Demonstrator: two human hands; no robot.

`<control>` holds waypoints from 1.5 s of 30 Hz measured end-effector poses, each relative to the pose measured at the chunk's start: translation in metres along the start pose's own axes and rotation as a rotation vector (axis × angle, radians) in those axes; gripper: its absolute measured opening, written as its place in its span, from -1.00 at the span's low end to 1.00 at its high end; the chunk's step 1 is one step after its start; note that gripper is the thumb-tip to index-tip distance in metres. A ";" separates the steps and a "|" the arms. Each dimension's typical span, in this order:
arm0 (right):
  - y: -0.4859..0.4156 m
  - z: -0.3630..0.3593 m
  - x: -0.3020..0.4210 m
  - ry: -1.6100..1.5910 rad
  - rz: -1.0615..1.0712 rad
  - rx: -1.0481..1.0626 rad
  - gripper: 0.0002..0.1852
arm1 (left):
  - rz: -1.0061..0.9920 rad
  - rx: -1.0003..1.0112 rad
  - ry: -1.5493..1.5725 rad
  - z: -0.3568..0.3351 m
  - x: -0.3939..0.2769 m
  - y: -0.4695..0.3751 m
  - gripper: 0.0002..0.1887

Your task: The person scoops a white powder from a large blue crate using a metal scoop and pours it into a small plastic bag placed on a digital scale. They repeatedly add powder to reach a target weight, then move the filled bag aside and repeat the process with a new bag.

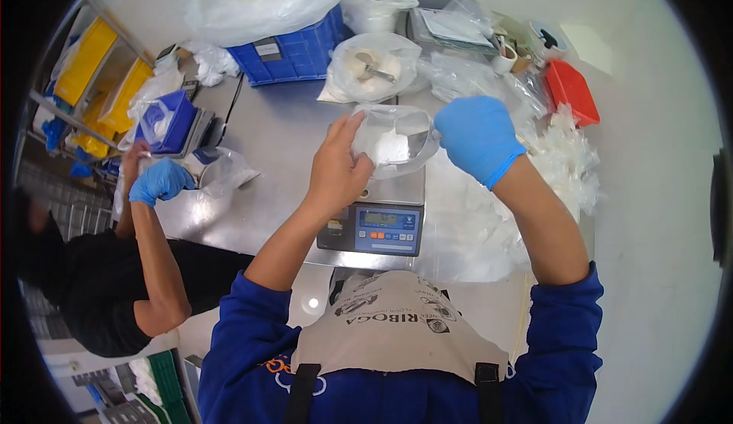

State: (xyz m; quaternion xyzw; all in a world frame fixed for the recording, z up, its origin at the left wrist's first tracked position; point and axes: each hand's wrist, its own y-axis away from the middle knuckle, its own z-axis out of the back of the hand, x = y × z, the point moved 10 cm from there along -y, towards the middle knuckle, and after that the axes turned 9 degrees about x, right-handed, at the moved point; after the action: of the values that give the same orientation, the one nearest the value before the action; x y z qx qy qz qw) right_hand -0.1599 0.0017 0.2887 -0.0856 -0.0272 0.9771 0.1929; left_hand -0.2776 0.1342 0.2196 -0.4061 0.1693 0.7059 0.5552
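My bare left hand (343, 163) grips the near left rim of a clear plastic bag (369, 138), which is held open above the digital scale (371, 228). White powder seems to lie inside the bag. At its right side my right hand (478, 138), in a blue glove, is closed on a metal scoop (415, 138), whose blade is inside the bag's mouth; the handle is hidden in the fist. Just beyond stands an open plastic bag of off-white powder (343, 80) with another metal scoop (375, 69) resting in it.
A blue crate (286, 52) stands at the back, a red tray (572, 92) at the right. Plastic bags (564, 166) are heaped on the steel table (269, 138). At the left a co-worker in black handles a bag with a gloved hand (163, 182), near a blue bin (166, 123).
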 end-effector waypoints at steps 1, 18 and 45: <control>-0.006 0.011 0.008 0.026 0.019 -0.014 -0.96 | -0.010 -0.022 0.055 0.007 -0.002 0.003 -0.29; 0.127 -0.150 -0.050 -1.098 -0.544 -0.081 -0.64 | -0.005 0.132 -0.169 -0.027 0.106 0.008 -0.31; -0.595 -0.073 0.023 -0.474 -0.340 -0.017 -0.52 | 0.394 -0.062 0.370 0.131 0.235 0.175 -0.56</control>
State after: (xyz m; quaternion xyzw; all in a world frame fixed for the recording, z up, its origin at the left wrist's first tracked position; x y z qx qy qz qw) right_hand 0.0535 0.5619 0.2649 0.1494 -0.0939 0.9232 0.3414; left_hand -0.5021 0.3190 0.0836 -0.5040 0.3220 0.7189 0.3543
